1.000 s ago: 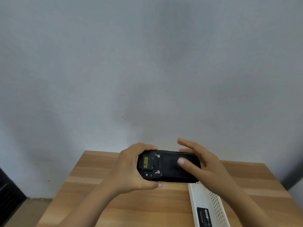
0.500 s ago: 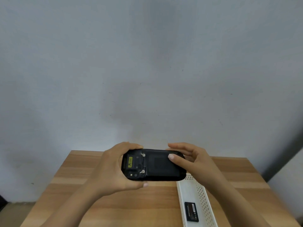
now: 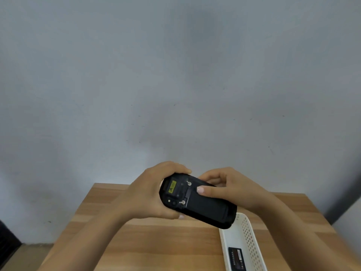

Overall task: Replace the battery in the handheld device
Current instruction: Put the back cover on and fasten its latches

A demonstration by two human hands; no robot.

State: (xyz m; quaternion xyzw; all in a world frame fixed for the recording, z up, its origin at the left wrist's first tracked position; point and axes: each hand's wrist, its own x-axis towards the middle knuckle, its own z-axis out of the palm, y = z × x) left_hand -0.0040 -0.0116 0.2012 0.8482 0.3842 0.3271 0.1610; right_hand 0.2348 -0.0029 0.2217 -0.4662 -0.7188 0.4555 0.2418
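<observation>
A black handheld device (image 3: 203, 207) is held above the wooden table, back side up, with a yellow label and two small metal latches near its left end. My left hand (image 3: 148, 194) wraps around that left end. My right hand (image 3: 232, 189) grips the far side, its thumb pressing on the back cover just right of the latches. The device tilts down to the right. A black battery (image 3: 236, 259) with a label lies in a white tray.
The white perforated tray (image 3: 252, 239) lies on the right part of the wooden table (image 3: 156, 243), under the device's right end. A plain grey wall stands behind. Floor shows at the lower left.
The device has tilted, its right end dropping toward the tray. My right thumb has slid left along the back cover toward the latches. The view has shifted a little.
</observation>
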